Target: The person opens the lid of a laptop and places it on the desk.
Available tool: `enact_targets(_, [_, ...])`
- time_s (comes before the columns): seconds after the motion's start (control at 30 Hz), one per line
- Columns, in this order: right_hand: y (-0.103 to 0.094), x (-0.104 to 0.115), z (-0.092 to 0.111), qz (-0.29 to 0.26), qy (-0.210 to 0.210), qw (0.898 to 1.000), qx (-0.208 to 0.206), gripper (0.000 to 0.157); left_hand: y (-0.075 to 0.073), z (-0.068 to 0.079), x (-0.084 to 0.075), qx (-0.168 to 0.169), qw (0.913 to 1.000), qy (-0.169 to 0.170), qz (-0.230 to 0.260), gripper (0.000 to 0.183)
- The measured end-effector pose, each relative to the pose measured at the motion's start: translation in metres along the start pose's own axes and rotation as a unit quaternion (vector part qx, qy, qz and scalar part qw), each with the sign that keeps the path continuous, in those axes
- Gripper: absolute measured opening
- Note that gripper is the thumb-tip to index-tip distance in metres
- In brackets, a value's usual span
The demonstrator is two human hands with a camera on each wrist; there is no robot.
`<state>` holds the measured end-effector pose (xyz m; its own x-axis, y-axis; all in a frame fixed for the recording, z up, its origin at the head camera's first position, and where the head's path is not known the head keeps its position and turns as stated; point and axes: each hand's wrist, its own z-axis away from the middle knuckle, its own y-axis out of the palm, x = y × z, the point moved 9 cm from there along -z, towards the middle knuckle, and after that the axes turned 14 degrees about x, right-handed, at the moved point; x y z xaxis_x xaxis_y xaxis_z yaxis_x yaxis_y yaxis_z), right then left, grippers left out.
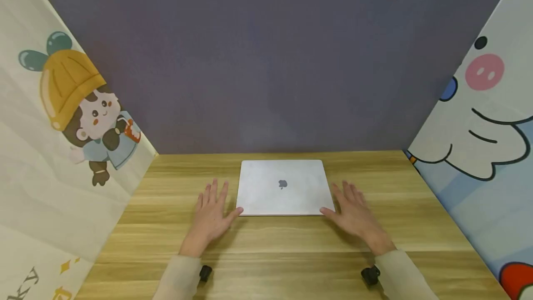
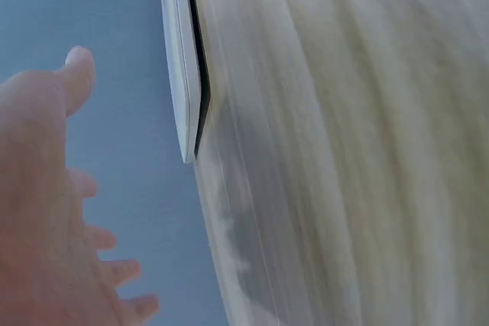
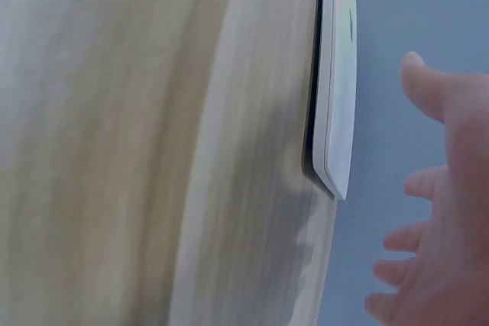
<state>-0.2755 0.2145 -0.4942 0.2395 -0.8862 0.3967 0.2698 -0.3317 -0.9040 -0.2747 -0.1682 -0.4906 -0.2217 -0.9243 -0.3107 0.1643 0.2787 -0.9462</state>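
Observation:
A closed silver laptop with a dark apple logo lies flat on the wooden table, toward its far edge. My left hand hovers by the laptop's near left corner, fingers straight and spread, thumb overlapping that corner in the head view. On the other side my right hand mirrors it, fingers extended and thumb at the near right corner. Both wrist views show a gap between the hand and the laptop: the left hand and right hand are raised above the table, holding nothing, with shadows below.
The wooden table ends at a dark grey upright panel behind the laptop. A cartoon-printed cloth hangs at the left, and another printed cloth at the right. Black wrist devices show at each sleeve.

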Motion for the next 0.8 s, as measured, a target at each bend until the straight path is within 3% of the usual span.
enact_targets(0.37, [0.000, 0.002, -0.025, -0.047, 0.011, 0.999, 0.016, 0.088, 0.007, -0.025, -0.005, 0.016, 0.9987, 0.001, 0.049, 0.084])
enact_targets(0.8, [0.005, -0.005, -0.046, -0.092, 0.024, 0.995, 0.013, 0.084, 0.013, -0.041, -0.010, 0.028, 0.9932, 0.002, 0.113, 0.074])
